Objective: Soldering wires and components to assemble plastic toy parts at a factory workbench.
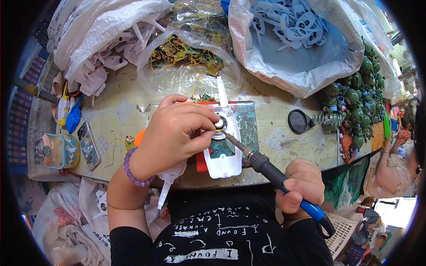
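A white plastic shell [228, 167] with a long narrow handle lies in front of me, handle pointing away. A small round black-rimmed speaker [223, 120] sits in its middle. Over the shell's left side, my left hand [179, 128] has its thumb and fingertips pinched at the speaker's edge; what they hold, perhaps a thin wire, is too small to make out. My right hand [301, 186] grips a soldering iron [268, 168] with a blue and black handle. Its metal tip points up and left, close to my left fingertips at the speaker.
A clear bag of wired circuit boards [186, 53] lies at the back. White sacks of plastic shells [299, 26] stand on both sides of it. Several green toy parts [359, 97] are heaped at right, near a coiled iron stand [326, 119]. A phone [88, 146] lies left.
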